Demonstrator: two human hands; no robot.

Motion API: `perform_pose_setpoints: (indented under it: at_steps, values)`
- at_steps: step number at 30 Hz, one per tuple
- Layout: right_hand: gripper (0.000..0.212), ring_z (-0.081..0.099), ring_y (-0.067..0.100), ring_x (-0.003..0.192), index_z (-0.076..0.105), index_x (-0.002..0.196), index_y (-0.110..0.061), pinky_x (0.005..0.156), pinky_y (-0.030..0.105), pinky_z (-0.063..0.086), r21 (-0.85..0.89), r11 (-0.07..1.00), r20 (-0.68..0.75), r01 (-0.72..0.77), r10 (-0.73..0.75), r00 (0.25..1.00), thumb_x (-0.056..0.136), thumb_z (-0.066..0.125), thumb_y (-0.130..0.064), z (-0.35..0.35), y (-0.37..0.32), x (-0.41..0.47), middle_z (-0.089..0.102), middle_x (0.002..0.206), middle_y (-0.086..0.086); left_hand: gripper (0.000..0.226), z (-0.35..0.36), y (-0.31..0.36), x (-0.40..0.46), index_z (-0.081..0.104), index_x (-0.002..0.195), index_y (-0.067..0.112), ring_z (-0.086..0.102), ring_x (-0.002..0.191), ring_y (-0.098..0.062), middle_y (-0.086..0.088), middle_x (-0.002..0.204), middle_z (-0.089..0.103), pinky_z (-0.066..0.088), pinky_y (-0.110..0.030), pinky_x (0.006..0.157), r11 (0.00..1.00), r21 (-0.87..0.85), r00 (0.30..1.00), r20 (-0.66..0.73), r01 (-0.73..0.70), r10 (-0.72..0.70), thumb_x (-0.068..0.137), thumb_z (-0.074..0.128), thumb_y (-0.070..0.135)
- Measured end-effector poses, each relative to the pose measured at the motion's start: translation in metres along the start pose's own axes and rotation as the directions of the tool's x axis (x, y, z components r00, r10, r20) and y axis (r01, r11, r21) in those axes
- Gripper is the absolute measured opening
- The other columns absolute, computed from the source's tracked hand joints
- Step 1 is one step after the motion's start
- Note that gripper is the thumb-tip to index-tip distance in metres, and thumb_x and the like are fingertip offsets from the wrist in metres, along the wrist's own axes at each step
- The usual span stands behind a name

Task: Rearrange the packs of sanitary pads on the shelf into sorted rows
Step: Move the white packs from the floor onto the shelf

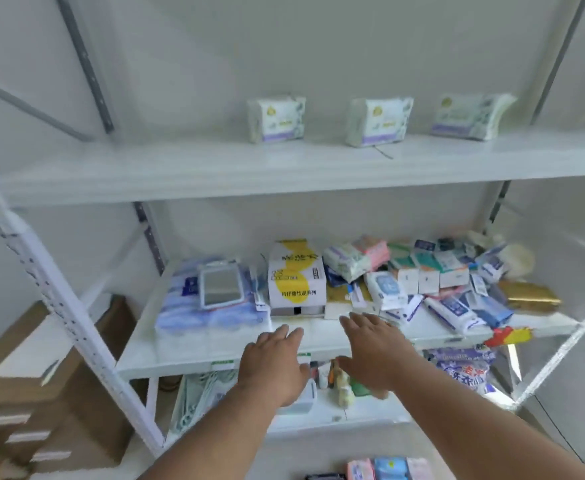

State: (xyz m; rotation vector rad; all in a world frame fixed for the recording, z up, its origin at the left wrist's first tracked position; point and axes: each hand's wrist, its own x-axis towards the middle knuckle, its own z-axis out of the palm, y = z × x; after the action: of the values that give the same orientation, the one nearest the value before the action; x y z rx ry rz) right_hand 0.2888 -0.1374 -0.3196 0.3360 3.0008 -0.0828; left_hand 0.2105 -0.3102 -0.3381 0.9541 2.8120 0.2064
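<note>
Nearest the camera, at the bottom edge below the white shelving unit (86, 344), lie a few small packs (389, 469) in pink and blue, only partly in view. Above them both bare forearms reach toward the middle shelf (187, 358), taken here as the landmark. The left hand (273, 362) hovers over that shelf's front edge, fingers straight and loosely spread, holding nothing. The right hand (374, 348) is just beside it to the right, also flat with fingers extended and slightly apart, empty; whether either palm touches the board cannot be told.

Below the middle shelf, a lower board carries small bottles (343, 382) and a blue-printed bag (464, 365), partly hidden by the hands. Left of the middle shelf stand brown cardboard boxes (41, 393).

On the middle shelf, at its left, a blue-and-white tissue multipack (211, 313) lies with a framed mirror (220, 284) resting on top. Just right of it stands a white-and-yellow carton (296, 273). Farther right is a jumbled heap: a green-and-white pad pack (344, 259) touching a pink pack (374, 251), small boxes (429, 271), toothpaste tubes (453, 311) and a gold packet (530, 296).

Above the middle shelf, on the upper shelf (180, 168), three packs of sanitary pads stand well apart in a row: the left pack (277, 119), the centre pack (379, 121) and the right pack (471, 116), which leans.
</note>
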Motion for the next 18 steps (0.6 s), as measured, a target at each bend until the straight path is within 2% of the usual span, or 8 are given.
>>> perform_pose_setpoints:
  at_steps: [4,11,18]
  values:
    - [0.078,0.023,0.027,0.148,0.017,0.156,-0.019,0.117,0.044,0.028,-0.047,0.999,-0.100,0.016,-0.021,0.995,0.095,0.047,-0.058,-0.061,-0.018,-0.013,0.024,0.162,0.002,0.062,-0.070,-0.001,-0.016,0.026,0.150,0.032,0.034,0.138,-0.026,0.005,0.156,0.030,0.034,-0.040,0.108,0.999,0.024,0.990,-0.136,-0.041,0.044,0.093,0.047,0.045]
    - [0.072,0.042,0.028,0.135,0.028,0.150,-0.022,0.107,0.047,0.041,-0.042,0.999,-0.248,-0.023,0.012,0.969,0.092,0.045,-0.061,-0.148,-0.032,-0.023,0.039,0.152,0.001,0.064,-0.165,-0.004,-0.028,0.026,0.151,0.034,0.038,0.136,-0.024,0.008,0.155,0.033,0.036,-0.037,0.106,0.997,0.030,0.944,-0.322,-0.065,0.071,0.092,0.048,0.048]
    - [0.073,0.041,0.026,0.135,0.024,0.152,-0.020,0.106,0.042,0.043,-0.065,0.997,-0.356,-0.041,0.015,0.934,0.094,0.046,-0.061,-0.208,-0.025,-0.024,0.039,0.152,0.002,0.066,-0.224,-0.001,-0.018,0.023,0.152,0.035,0.033,0.140,-0.018,0.012,0.157,0.027,0.035,-0.036,0.109,0.991,-0.013,0.891,-0.438,-0.137,0.117,0.093,0.047,0.052]
